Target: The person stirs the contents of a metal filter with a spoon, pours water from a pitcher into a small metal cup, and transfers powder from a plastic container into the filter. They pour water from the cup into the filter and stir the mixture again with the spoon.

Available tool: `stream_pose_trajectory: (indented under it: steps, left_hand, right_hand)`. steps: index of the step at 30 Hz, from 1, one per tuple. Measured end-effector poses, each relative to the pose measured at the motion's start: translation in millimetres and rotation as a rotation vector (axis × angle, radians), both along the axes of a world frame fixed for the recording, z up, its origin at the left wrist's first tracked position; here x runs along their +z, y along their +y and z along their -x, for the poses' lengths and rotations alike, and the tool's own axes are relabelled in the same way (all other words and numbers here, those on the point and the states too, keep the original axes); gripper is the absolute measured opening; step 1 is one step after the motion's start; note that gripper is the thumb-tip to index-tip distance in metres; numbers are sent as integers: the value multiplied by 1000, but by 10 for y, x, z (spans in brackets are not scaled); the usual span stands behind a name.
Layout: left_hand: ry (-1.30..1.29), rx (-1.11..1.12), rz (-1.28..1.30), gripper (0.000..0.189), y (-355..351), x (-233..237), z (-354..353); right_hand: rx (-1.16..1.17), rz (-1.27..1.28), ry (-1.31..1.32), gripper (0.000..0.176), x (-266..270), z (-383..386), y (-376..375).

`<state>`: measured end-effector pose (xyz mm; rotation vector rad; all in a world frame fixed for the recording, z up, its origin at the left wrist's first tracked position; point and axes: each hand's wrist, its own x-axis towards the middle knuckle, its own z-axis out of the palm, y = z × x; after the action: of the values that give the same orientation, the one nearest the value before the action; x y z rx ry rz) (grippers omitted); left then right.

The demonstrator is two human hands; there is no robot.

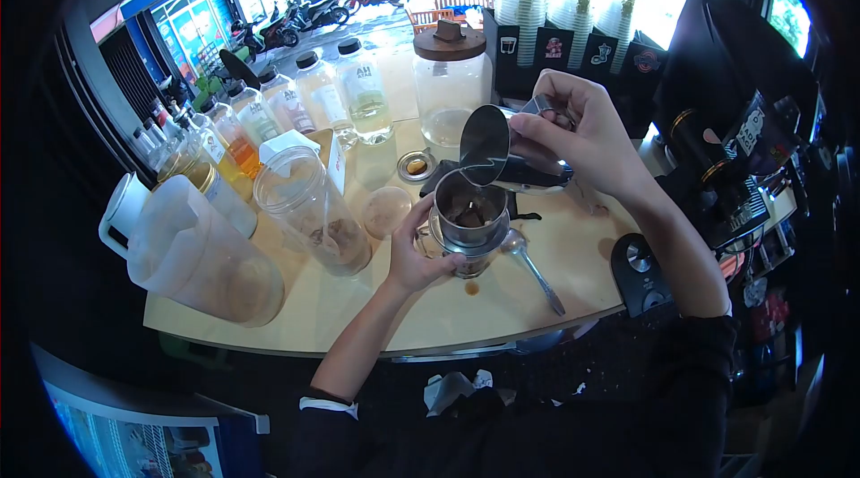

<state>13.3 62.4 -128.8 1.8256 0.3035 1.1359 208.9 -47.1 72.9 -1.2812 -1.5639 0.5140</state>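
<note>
My left hand (414,249) grips the side of a metal phin coffee filter (469,218) that stands on a glass on the wooden counter (358,317). Dark coffee grounds show inside the filter. My right hand (573,142) holds a small steel pitcher (488,146), tilted with its mouth down over the filter. A metal spoon (533,265) lies on the counter just right of the filter. A small brown drip marks the counter in front of the glass.
A clear plastic jar (313,209) with brown powder stands left of the filter, its lid (387,209) beside it. A white-handled jug (193,249) lies at far left. Bottles (363,88), a lidded glass jar (451,84), stacked cups (573,17) and a black machine (726,111) ring the counter.
</note>
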Motion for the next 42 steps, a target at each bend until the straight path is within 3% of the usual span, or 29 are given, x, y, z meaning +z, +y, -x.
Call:
stream_pose_trajectory:
  steps: [32,38,40,42]
  left_hand:
    - [-17,7,-32,95,17,-17,-20]
    - [0,24,-47,94,35,-47,-8]
    - [4,33,-47,94,27,-36,-3]
    - [3,26,-42,94,5,4,-1]
  right_hand:
    - [-76,-13,-12,25,58,-66,-239]
    - [-98,-67,41,23,-184,-303,-337]
    - [-146,-74,290,21,-358,-341,-388]
    - [-173,-63,346,20,-587,-483,-428]
